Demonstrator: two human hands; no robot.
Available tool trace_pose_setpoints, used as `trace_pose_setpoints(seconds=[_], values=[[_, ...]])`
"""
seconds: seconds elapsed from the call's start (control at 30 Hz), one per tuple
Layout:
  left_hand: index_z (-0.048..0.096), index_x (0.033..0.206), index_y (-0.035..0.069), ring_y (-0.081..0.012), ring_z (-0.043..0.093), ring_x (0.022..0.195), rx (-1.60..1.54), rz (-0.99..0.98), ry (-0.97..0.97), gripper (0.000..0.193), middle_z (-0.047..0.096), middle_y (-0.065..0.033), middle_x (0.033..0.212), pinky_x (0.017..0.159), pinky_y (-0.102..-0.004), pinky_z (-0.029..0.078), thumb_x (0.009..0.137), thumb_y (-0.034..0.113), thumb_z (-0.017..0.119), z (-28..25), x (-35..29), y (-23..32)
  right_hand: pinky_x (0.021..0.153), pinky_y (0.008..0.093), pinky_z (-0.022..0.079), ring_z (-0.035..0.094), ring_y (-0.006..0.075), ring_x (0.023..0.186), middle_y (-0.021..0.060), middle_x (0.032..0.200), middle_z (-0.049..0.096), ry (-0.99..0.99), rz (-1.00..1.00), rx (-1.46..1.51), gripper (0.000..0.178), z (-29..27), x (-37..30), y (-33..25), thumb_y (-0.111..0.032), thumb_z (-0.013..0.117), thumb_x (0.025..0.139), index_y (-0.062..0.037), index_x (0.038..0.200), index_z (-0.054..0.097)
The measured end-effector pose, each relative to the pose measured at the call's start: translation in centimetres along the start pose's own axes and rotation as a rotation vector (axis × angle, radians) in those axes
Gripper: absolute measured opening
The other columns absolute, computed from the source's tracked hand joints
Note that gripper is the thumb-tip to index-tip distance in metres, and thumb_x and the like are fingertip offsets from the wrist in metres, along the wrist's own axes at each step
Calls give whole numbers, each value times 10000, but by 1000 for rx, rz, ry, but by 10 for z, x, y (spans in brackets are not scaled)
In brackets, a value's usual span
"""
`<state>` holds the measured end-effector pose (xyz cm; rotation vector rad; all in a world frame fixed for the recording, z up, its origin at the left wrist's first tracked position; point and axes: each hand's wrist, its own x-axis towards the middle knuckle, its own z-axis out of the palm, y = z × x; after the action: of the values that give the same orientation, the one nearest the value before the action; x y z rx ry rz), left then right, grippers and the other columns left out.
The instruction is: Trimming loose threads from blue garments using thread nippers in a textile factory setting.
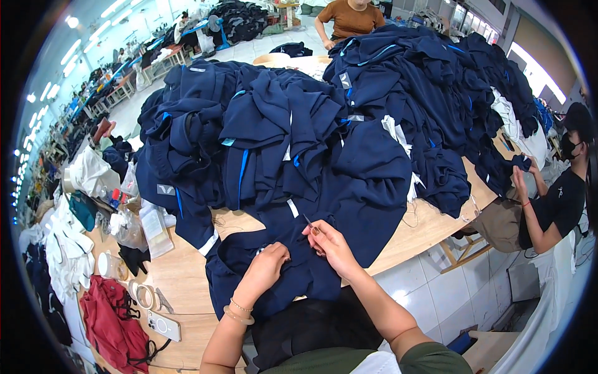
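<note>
A navy garment (237, 258) lies at the table's near edge, partly over my lap. My left hand (269, 265) is closed on its fabric, with the fingers curled and the fingertips partly hidden. Just to the right, my right hand (327, 244) pinches a small pointed tool (308, 220) like thread snips, its thin dark tip sticking up past the fingers. Most of that tool is hidden in the hand. Beyond both hands, a white tag (293, 208) shows on the navy cloth. A large heap of navy garments (274, 124) with blue trims rises right behind.
On the wooden table (187, 293) to my left are a phone (164, 325), tape rolls (146, 297), a red bag (112, 324) and plastic bags (128, 229). A co-worker in black (554, 206) handles navy cloth at the right; another in brown (352, 22) is across the heap.
</note>
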<state>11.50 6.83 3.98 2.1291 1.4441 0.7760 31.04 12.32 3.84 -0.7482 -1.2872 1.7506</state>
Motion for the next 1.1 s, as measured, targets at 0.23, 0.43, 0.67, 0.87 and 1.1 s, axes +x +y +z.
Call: trace_pose_setpoints(seconds=[0.23, 0.43, 0.67, 0.87, 1.1], values=[[544, 864, -11, -328, 576, 823, -63, -138, 52, 59, 561, -137, 857, 738, -388, 480, 822, -40, 575, -1, -3, 8, 553, 173, 281, 367, 16, 624, -50, 740, 466, 61, 28, 91, 295, -5, -11, -3, -354, 486, 1009, -73, 1037, 572], [535, 861, -19, -325, 578, 840, 23, -92, 170, 53, 556, -125, 900, 746, -388, 486, 836, -34, 580, -5, 1, 14, 568, 177, 297, 381, 25, 629, -45, 750, 472, 55, 24, 80, 289, -3, -14, 0, -334, 481, 1014, -68, 1068, 580], [533, 903, -35, -259, 634, 805, -296, -280, 138, 45, 562, -120, 1070, 618, -308, 556, 872, -67, 541, -9, -3, 23, 798, 205, 465, 574, 48, 870, 21, 924, 624, 117, -95, -161, 208, -4, -22, -15, -66, 619, 930, 6, 1115, 556], [549, 984, -30, -186, 621, 775, -296, -231, 187, 122, 579, -121, 1088, 584, -254, 560, 907, -94, 478, 0, -5, 2, 738, 217, 473, 578, 48, 827, 22, 891, 644, 103, -80, -438, 180, -11, -12, -40, -41, 677, 871, -5, 1016, 577], [596, 1044, -49, -181, 670, 781, -297, -367, 167, 136, 657, -127, 943, 589, -264, 555, 938, 2, 527, -9, 2, 8, 654, 264, 465, 600, 163, 695, 76, 775, 622, 51, -205, -803, 174, -13, -2, -42, -67, 712, 739, 3, 881, 640]])
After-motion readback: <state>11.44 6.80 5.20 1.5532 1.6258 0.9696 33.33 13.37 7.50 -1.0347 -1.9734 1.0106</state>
